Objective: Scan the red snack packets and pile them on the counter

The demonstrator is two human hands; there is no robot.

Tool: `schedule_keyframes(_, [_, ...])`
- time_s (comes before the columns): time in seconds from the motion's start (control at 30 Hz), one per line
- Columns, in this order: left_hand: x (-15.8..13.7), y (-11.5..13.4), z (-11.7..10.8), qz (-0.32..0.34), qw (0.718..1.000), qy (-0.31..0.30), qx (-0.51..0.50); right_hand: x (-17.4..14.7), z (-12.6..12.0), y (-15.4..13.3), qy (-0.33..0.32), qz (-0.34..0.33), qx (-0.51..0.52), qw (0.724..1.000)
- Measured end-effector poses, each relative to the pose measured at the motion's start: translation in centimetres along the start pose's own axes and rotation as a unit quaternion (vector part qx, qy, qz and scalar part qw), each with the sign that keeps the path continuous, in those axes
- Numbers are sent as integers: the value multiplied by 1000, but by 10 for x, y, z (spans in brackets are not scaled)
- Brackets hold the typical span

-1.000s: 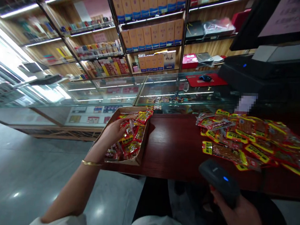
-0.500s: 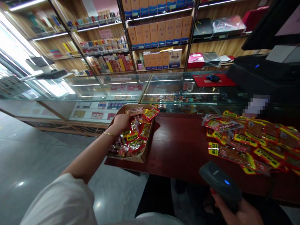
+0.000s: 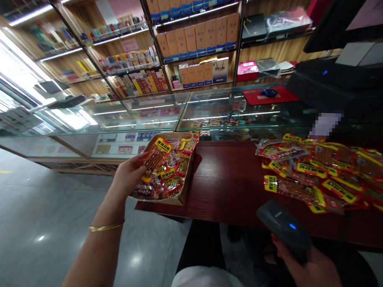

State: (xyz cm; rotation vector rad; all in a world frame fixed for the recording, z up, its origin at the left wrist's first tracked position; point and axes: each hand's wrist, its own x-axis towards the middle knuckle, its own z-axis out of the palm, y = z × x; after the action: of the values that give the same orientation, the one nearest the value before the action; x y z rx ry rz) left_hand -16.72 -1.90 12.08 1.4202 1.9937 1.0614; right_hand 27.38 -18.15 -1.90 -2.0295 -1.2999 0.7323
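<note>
Carton (image 3: 182, 196) at left, packet heap (image 3: 316, 175) right, mouse (image 3: 268, 92) on red mat (image 3: 254, 98) beyond

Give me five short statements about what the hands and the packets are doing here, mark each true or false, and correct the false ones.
1. The left hand holds a snack packet above the cardboard box. True.
2. The right hand grips the computer mouse. False: it holds a dark handheld scanner; the mouse lies on the red mat.
3. A gold bracelet circles the left arm. True.
4. The loose pile of packets lies to the left of the box. False: it lies to the right, on the dark red table.
5. A blue light shows on the scanner. True.
</note>
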Motion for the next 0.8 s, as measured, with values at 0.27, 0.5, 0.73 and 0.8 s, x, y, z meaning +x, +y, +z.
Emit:
schedule_keyframes(0.27, [-91, 28, 150, -155, 837, -297, -433, -3, -4, -5, 40, -59, 38, 997])
schedule_keyframes(0.5, [-80, 15, 254, -139, 838, -295, -438, -10, -7, -7, 26, -87, 37, 995])
schedule_keyframes(0.73, [-62, -2, 258, -121, 817, -324, -462, -11, -2, -2, 4, -105, 10, 994])
schedule_keyframes(0.8, [-58, -7, 253, -133, 794, -313, -503, -10, -1, -1, 6, -100, 5, 995])
